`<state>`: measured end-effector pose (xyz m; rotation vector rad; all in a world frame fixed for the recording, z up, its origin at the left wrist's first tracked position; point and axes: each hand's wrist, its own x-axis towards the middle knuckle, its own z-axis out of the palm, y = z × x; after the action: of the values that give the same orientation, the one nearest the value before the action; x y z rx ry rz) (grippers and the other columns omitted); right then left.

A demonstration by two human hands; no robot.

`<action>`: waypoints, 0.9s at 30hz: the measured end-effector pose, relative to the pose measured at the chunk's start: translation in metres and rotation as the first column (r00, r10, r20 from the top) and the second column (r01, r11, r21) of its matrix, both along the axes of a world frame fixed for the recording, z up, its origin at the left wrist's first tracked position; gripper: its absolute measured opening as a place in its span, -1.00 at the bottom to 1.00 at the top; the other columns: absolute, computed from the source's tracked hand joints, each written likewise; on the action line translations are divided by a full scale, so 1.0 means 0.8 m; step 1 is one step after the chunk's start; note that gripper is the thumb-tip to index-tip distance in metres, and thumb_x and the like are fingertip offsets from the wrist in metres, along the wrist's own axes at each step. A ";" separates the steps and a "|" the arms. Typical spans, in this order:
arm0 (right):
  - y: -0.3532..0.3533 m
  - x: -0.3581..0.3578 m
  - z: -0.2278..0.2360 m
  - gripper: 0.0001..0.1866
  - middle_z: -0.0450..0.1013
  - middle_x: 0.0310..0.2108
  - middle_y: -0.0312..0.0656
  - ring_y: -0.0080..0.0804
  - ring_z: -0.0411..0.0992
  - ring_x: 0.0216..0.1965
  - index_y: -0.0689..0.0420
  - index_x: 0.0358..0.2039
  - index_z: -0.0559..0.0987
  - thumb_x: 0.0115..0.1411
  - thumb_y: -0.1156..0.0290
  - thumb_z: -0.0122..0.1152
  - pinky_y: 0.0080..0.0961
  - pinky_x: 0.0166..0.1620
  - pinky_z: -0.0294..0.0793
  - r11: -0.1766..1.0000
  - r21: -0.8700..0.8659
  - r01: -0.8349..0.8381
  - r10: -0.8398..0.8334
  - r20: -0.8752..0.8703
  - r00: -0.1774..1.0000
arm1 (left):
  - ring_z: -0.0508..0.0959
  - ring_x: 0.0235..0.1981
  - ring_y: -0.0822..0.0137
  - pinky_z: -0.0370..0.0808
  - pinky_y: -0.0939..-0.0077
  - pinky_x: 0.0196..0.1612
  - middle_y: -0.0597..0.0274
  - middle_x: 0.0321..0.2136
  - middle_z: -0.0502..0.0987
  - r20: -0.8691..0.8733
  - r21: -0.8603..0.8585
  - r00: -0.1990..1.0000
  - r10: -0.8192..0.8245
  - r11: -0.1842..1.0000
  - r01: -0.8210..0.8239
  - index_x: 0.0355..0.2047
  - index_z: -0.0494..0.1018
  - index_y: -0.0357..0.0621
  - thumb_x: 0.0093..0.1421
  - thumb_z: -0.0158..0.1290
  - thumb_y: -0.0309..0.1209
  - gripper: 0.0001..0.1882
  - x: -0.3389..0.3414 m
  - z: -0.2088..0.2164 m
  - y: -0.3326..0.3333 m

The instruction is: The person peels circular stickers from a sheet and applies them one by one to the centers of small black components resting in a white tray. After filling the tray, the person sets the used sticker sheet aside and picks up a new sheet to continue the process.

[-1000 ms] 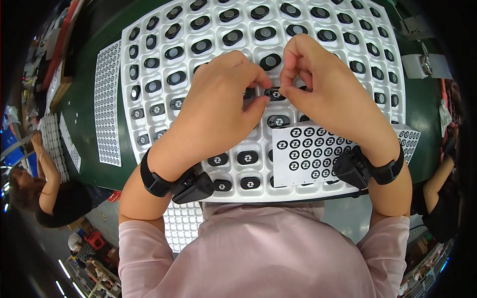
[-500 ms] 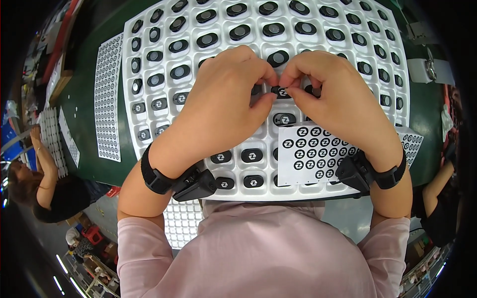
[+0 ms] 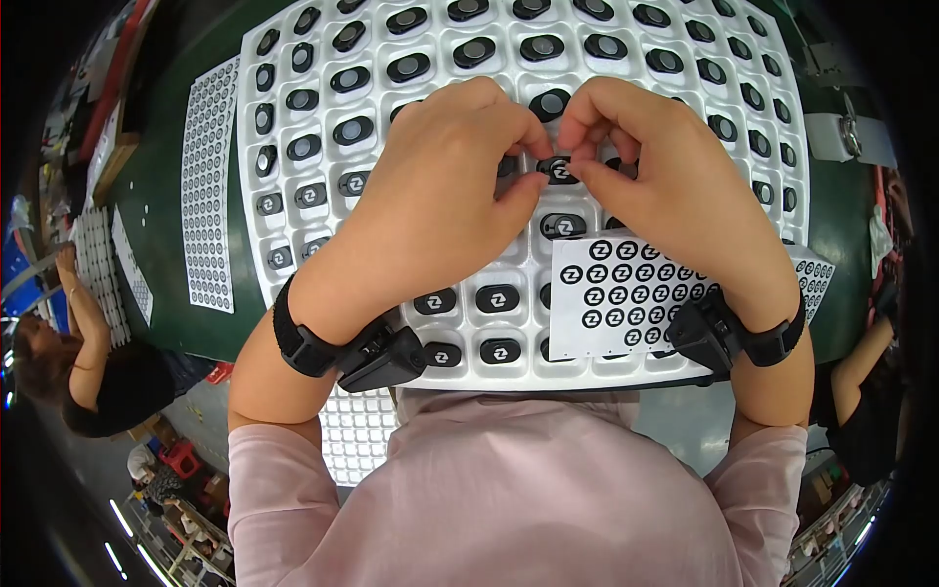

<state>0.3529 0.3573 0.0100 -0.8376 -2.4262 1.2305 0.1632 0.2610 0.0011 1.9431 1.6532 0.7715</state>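
A large white moulded tray (image 3: pixel 293 223) carries rows of small black oval parts, each in its own pocket. Between my hands lies one black oval part (image 3: pixel 560 172) with a white-marked round sticker on its top. The curled thumb and forefinger of my left hand (image 3: pixel 460 161) close on its left end. At its right end, the thumb and forefinger of my right hand (image 3: pixel 646 147) pinch close together, the thumb over the sticker's edge. Below my right hand, a white sheet of round black stickers (image 3: pixel 611 293) lies across the tray. My hands hide several pockets.
Another sticker sheet (image 3: pixel 207 186) lies on the green table (image 3: pixel 161 196) left of the tray. Farther rows hold parts with plain grey discs, such as this black part (image 3: pixel 474 51). A metal clamp (image 3: pixel 849 137) stands at the right. A co-worker (image 3: pixel 83 342) works at the left.
My right thumb and fingertips have shifted slightly up and to the right at the part's end. My left hand has barely moved. The whole view has shifted a little.
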 end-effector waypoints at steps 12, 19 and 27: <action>0.000 0.001 0.002 -0.84 0.49 -0.38 -0.25 -0.53 0.36 -0.43 0.22 -0.28 0.59 0.08 0.59 0.25 -0.56 -0.34 0.37 0.997 0.051 -0.066 0.062 0.079 0.995 | 0.50 -0.34 0.21 0.48 0.37 -0.25 0.13 -0.38 0.46 0.027 -0.016 1.000 0.005 1.000 -0.004 -0.26 0.54 -0.29 0.06 0.24 -0.60 -0.79 0.000 0.000 -0.001; 0.000 0.001 0.002 -0.89 0.44 -0.35 -0.20 -0.42 0.41 -0.37 0.25 -0.32 0.55 0.10 0.60 0.25 -0.50 -0.28 0.43 0.991 0.090 -0.098 0.091 0.080 0.993 | 0.50 -0.33 0.21 0.49 0.37 -0.24 0.13 -0.38 0.45 0.001 -0.005 1.000 -0.002 1.000 0.002 -0.26 0.55 -0.29 0.06 0.23 -0.59 -0.80 -0.001 0.001 0.000; 0.004 0.006 -0.011 -0.89 0.37 -0.32 -0.14 -0.25 0.45 -0.26 0.27 -0.31 0.48 0.17 0.62 0.23 -0.39 -0.13 0.47 0.955 0.244 -0.170 0.165 0.043 0.985 | 0.49 -0.33 0.22 0.47 0.39 -0.24 0.14 -0.39 0.44 0.024 -0.013 1.000 0.002 1.000 -0.001 -0.26 0.54 -0.29 0.06 0.23 -0.60 -0.79 0.000 -0.001 -0.001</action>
<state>0.3574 0.3605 0.0015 -0.5869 -2.6433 0.9474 0.1631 0.2604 0.0003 1.9166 1.6415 0.7805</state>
